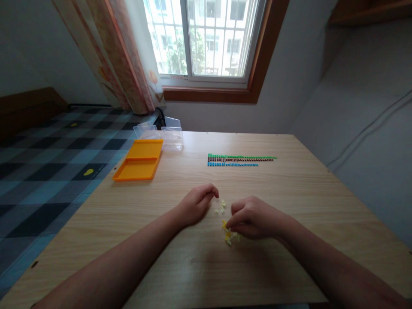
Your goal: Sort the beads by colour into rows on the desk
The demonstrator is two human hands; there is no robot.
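Observation:
My left hand (198, 204) rests on its side on the wooden table, its fingers loosely bent and nothing visible in them. Just right of its fingertips lie a few small pale yellow pieces (222, 205). My right hand (252, 216) is closed, thumb and fingers pinched together over a small heap of yellow pieces (228, 237). Deeper yellow and paler bits mix in that heap, some partly behind the fingers. What the pinch holds, if anything, is hidden. The pieces are too small to tell their kind.
Farther back, small pieces stand in a green row (241, 157), a brown row (240, 160) and a blue row (231, 164). An orange two-part tray (138, 170) sits at left, with clear plastic boxes (172, 139) behind. A checked bed (64, 146) adjoins the table (289, 180).

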